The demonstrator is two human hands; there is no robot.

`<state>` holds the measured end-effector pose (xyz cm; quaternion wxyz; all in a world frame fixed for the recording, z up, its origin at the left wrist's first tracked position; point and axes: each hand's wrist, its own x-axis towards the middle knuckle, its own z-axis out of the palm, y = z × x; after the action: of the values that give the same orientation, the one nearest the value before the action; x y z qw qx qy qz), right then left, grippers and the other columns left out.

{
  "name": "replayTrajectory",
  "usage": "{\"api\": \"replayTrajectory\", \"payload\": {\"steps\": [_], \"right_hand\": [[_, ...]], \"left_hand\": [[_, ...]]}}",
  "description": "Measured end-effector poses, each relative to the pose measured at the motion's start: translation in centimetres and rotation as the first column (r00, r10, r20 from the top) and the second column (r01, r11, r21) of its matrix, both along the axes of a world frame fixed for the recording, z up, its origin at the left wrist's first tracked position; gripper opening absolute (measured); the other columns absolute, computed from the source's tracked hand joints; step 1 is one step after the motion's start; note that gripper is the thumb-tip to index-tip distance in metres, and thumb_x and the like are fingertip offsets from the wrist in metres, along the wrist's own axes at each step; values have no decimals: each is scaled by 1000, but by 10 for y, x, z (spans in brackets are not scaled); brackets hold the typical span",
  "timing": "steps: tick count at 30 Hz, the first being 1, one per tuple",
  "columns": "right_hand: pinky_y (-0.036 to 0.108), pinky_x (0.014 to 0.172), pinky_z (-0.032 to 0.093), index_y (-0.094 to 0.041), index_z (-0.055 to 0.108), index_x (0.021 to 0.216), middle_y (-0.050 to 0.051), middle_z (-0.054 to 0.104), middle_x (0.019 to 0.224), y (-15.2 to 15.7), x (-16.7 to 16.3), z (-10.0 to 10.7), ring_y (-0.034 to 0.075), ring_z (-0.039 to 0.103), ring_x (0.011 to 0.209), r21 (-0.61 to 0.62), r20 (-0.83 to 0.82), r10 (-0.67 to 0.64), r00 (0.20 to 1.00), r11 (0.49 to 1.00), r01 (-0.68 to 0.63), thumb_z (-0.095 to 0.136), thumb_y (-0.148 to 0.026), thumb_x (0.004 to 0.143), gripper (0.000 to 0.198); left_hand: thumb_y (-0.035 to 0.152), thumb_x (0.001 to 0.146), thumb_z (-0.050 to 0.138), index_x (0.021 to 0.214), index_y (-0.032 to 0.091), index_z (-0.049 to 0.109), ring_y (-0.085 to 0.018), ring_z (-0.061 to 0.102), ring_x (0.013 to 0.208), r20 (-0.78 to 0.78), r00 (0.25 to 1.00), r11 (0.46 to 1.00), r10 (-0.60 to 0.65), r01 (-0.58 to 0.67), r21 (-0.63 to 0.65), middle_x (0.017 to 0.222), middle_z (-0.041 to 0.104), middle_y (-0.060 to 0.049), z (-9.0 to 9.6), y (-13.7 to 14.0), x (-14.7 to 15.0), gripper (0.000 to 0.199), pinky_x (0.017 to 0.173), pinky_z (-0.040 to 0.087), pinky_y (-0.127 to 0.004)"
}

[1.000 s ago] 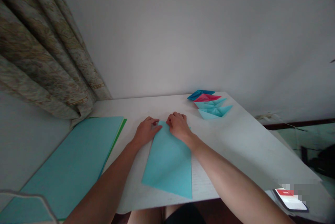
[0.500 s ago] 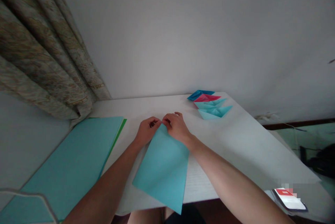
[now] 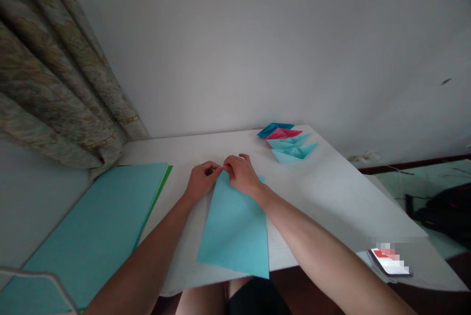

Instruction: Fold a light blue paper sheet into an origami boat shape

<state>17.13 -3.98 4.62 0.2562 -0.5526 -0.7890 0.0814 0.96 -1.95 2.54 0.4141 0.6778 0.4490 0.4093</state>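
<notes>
A sheet of light blue paper [image 3: 237, 226] lies on the white table, its near edge reaching the table's front edge. My left hand [image 3: 202, 180] pinches the sheet's far left corner between thumb and fingers. Right beside it, my right hand [image 3: 241, 172] is closed on the same corner, the fingertips of both hands meeting there. Part of the sheet's far edge is hidden under my right hand. Beyond my right hand stand several folded paper boats: a dark blue one [image 3: 274, 129], a pink one [image 3: 285, 133] and light blue ones [image 3: 294, 152].
A stack of large light blue sheets [image 3: 95, 226], with green paper beneath, covers the table's left side. A pale cable [image 3: 40, 273] crosses its near corner. A phone [image 3: 392, 262] lies at the right front. Curtains [image 3: 66, 69] hang at the left, and a wall stands behind.
The sheet has turned so its near edge lies more level with the table's front edge. Both hands still hold its far corner. The whole view has shifted slightly.
</notes>
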Motion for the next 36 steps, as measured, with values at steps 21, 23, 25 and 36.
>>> {"api": "replayTrajectory", "payload": {"steps": [21,23,25,36], "right_hand": [[35,87,35,-19,58,78,3,68,78,10,12,-5,17,60,75,165,-180,-59,982,982,90,48,-8,80,15],[35,85,35,-19,58,78,2,67,76,11,14,-4,18,60,74,178,-190,-73,979,978,108,47,-10,80,14],[35,83,35,-19,58,77,2,66,75,12,17,-4,18,60,74,192,-197,-85,977,974,123,47,-11,81,14],[34,74,36,-20,55,75,4,65,73,26,35,-12,19,58,70,324,-325,-220,920,888,327,44,-16,81,13]], "left_hand": [[37,67,65,58,15,61,-7,37,45,68,991,964,-114,127,-235,47,46,6,7,-2,-1,23,48,27,-22],[35,68,63,59,15,61,-7,37,44,46,986,953,-160,166,-253,47,48,6,5,-2,-2,22,47,26,-21],[34,69,62,59,16,59,-7,36,43,22,978,941,-207,205,-270,48,49,5,4,-2,-4,21,45,26,-21],[27,66,58,55,17,52,-6,32,38,-71,850,779,-522,441,-444,44,42,7,12,-12,-9,15,40,21,-21]]}}
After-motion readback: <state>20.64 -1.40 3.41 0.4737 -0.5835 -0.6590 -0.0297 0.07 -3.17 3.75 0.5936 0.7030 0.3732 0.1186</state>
